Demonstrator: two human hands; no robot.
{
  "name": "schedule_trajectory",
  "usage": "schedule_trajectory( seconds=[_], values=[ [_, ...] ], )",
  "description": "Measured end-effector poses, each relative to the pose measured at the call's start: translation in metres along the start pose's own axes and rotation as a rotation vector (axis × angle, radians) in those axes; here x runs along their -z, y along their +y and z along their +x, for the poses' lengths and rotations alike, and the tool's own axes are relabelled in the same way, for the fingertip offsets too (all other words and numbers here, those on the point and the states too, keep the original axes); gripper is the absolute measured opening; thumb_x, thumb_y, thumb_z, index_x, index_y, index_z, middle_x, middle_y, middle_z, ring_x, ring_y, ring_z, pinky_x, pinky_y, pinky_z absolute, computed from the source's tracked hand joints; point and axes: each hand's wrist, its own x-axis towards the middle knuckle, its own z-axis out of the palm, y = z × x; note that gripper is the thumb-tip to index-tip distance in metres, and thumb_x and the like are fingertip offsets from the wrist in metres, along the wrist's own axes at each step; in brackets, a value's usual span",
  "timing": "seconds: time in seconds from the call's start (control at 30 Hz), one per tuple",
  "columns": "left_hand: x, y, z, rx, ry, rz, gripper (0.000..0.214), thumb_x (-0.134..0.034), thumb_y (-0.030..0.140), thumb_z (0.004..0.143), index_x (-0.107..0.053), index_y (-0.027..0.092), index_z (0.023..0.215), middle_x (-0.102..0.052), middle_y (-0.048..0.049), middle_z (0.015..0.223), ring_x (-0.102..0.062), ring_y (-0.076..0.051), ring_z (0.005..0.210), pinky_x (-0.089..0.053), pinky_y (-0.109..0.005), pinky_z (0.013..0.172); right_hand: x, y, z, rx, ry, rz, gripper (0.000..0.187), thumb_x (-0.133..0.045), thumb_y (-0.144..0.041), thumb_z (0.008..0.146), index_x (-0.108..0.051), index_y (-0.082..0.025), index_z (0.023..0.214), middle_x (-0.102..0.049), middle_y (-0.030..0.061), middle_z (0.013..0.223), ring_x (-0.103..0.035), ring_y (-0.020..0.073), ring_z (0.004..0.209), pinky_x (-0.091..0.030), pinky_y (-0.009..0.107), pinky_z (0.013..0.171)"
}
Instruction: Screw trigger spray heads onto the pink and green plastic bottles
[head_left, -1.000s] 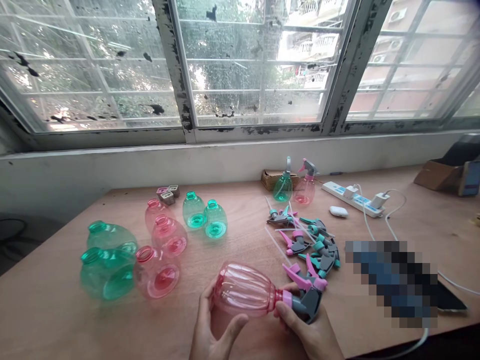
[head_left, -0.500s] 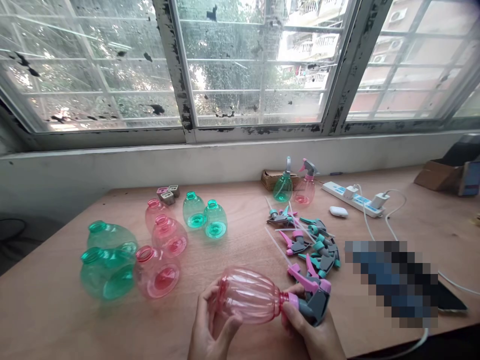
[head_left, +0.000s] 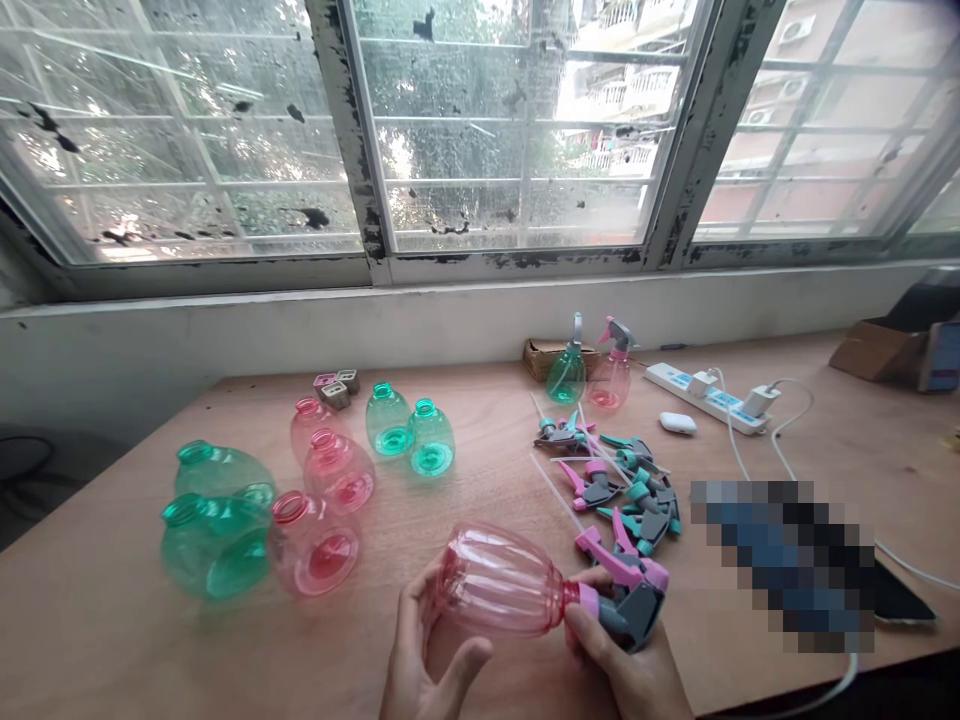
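Observation:
A clear pink spray bottle (head_left: 499,580) lies sideways above the table's front part. Its grey and pink spray head (head_left: 637,600) sits at the neck, pointing right. My right hand (head_left: 622,655) pinches the pink collar, thumb in front and fingers partly hidden behind. Around the bottle's base my left hand (head_left: 435,640) is cupped; its fingers touch the far side while the thumb stands off the plastic. Just beyond lies a pile of loose spray heads (head_left: 649,510) in pink, teal and grey, some with thin tubes.
Open-necked green bottles (head_left: 217,550) and pink bottles (head_left: 326,555) stand at left. Two spray bottles with heads (head_left: 566,375) stand by a cardboard box at the back. A power strip (head_left: 705,397), white case (head_left: 677,424) and pixelated object (head_left: 787,560) lie right.
My left thumb has lifted off the bottle. The bottle's base has risen slightly, and the spray head has shifted a little to the right. My right hand keeps its hold on the collar.

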Motion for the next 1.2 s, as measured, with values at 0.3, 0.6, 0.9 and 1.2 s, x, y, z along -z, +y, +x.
schedule_trajectory(
  seconds=[0.3,0.6,0.9,1.2],
  values=[
    [-0.002,0.005,0.004,-0.060,0.007,0.123,0.065,-0.082,0.043,0.066,-0.062,0.026,0.125,-0.067,-0.0066,0.131,-0.058,-0.032,0.126,-0.040,-0.042,0.114,-0.005,-0.008,-0.003,0.002,-0.021,-0.020,0.040,-0.082,-0.049,0.066,-0.065,-0.018,0.084,-0.064,-0.0024,0.050,-0.055,0.0131,0.043,-0.045,0.024,0.045],
    [0.004,0.002,0.003,-0.015,-0.032,0.106,0.076,-0.080,0.048,0.067,-0.050,0.022,0.132,-0.060,-0.0114,0.138,-0.055,-0.032,0.129,-0.038,-0.044,0.114,0.000,-0.003,-0.004,0.015,-0.056,-0.107,0.041,-0.083,-0.050,0.064,-0.069,-0.019,0.087,-0.066,-0.0019,0.053,-0.058,0.0153,0.045,-0.047,0.025,0.045],
    [0.001,0.007,0.005,-0.068,-0.008,0.120,0.069,-0.083,0.039,0.066,-0.057,0.026,0.129,-0.059,-0.0063,0.142,-0.051,-0.032,0.133,-0.037,-0.043,0.117,-0.003,-0.004,-0.002,-0.011,-0.049,-0.042,0.043,-0.082,-0.051,0.064,-0.070,-0.018,0.088,-0.066,-0.0017,0.052,-0.053,0.0136,0.042,-0.043,0.024,0.043],
    [-0.003,0.007,0.000,-0.063,0.016,0.073,0.071,-0.081,0.045,0.067,-0.055,0.022,0.130,-0.059,-0.0112,0.140,-0.051,-0.034,0.133,-0.036,-0.046,0.116,-0.004,-0.007,-0.001,-0.041,-0.016,-0.021,0.041,-0.083,-0.049,0.064,-0.068,-0.015,0.083,-0.069,0.0002,0.052,-0.055,0.0125,0.043,-0.043,0.023,0.044]
  ],
)
